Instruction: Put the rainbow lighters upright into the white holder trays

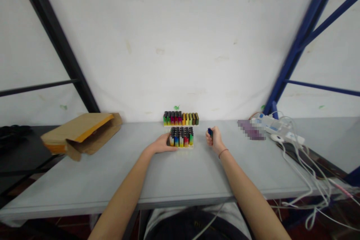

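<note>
Two trays of coloured lighters stand on the grey table [168, 180]. The near tray [181, 137] holds several lighters with black tops. My left hand [161, 145] rests against that tray's left side, fingers curled along it. My right hand [213, 139] is closed in a fist around a blue lighter [210, 131], held upright just right of the near tray. The far tray [180, 118] stands against the white wall, full of red, green, yellow and orange lighters.
An open cardboard box [80, 132] lies on the table's left side. A white power strip [277, 126] with tangled white cables [306, 172] sits at the right. Black and blue metal frame bars [295, 50] flank the wall.
</note>
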`<state>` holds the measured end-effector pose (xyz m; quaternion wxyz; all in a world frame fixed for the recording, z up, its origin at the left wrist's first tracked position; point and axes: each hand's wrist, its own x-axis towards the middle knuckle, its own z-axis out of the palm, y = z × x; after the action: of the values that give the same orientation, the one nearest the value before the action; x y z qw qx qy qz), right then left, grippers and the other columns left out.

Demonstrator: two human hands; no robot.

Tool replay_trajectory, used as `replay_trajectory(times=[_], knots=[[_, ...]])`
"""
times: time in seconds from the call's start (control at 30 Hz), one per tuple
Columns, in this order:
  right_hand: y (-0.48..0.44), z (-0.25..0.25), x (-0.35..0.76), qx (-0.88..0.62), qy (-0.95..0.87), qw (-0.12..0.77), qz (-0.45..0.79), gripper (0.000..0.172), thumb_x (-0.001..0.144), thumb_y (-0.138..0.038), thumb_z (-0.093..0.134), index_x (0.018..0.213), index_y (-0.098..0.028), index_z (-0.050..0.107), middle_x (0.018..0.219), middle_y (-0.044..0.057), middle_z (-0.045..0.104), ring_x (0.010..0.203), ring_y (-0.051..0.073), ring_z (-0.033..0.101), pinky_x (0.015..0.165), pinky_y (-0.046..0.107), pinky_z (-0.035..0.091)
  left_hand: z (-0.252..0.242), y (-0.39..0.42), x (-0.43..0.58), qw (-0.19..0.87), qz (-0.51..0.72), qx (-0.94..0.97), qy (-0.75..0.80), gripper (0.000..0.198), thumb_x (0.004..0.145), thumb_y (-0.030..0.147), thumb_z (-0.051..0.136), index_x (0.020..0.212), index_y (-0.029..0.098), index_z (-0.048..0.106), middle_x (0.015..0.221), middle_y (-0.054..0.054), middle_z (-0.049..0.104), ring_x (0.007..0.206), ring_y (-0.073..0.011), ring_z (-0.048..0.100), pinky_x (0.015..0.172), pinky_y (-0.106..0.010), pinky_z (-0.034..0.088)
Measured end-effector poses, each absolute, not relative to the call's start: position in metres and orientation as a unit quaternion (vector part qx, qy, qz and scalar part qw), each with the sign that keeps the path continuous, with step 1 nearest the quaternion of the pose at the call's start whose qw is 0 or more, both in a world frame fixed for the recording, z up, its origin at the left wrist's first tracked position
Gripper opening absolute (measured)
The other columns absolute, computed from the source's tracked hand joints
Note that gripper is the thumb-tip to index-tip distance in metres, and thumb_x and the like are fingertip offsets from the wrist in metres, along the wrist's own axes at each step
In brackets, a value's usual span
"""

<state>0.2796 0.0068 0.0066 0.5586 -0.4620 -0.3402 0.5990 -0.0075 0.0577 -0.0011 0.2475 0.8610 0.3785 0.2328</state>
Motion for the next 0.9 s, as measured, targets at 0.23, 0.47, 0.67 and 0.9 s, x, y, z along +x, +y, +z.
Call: replay_trajectory(times=[0.23, 0.47, 0.67, 0.9], knots=[[0.006, 0.007, 0.274, -0.469, -0.32, 0.582, 0.582, 0.034, 0.08, -0.047, 0.03, 0.056, -0.024, 0.032, 0.04, -0.008, 0.022, 0.033, 0.007, 0.01, 0.033, 0.02, 0.009, 0.0, 0.057, -0.007, 0.243, 0.224, 0.867, 0.373, 0.076, 0.065, 0.049, 0.078, 0.127, 0.013, 0.053, 0.128, -0.012, 0.062, 0.115, -0.0325, 0.058, 0.103, -0.043, 0.044], [0.004, 0.011, 0.273, -0.471, -0.295, 0.591, 0.585, 0.033, 0.083, -0.04, 0.028, 0.053, -0.023, 0.029, 0.038, -0.008, 0.02, 0.031, 0.007, 0.01, 0.033, 0.021, 0.007, 0.0, 0.057, -0.006, 0.251, 0.221, 0.863, 0.378, 0.077, 0.064, 0.048, 0.079, 0.128, 0.014, 0.052, 0.13, -0.011, 0.061, 0.117, -0.0327, 0.056, 0.105, -0.044, 0.042], [0.001, 0.015, 0.268, -0.491, -0.291, 0.599, 0.561, 0.032, 0.083, -0.04, 0.026, 0.055, -0.024, 0.029, 0.038, -0.009, 0.019, 0.032, 0.007, 0.009, 0.034, 0.021, 0.007, -0.001, 0.057, -0.007, 0.249, 0.223, 0.866, 0.372, 0.079, 0.065, 0.048, 0.078, 0.13, 0.013, 0.05, 0.132, -0.012, 0.059, 0.119, -0.0328, 0.056, 0.105, -0.043, 0.042], [0.004, 0.007, 0.265, -0.509, -0.33, 0.593, 0.53, 0.034, 0.082, -0.045, 0.029, 0.056, -0.024, 0.031, 0.039, -0.008, 0.022, 0.033, 0.008, 0.012, 0.036, 0.023, 0.009, 0.0, 0.057, -0.006, 0.244, 0.218, 0.865, 0.38, 0.078, 0.065, 0.048, 0.079, 0.129, 0.014, 0.051, 0.132, -0.012, 0.059, 0.119, -0.0323, 0.055, 0.106, -0.042, 0.042]])
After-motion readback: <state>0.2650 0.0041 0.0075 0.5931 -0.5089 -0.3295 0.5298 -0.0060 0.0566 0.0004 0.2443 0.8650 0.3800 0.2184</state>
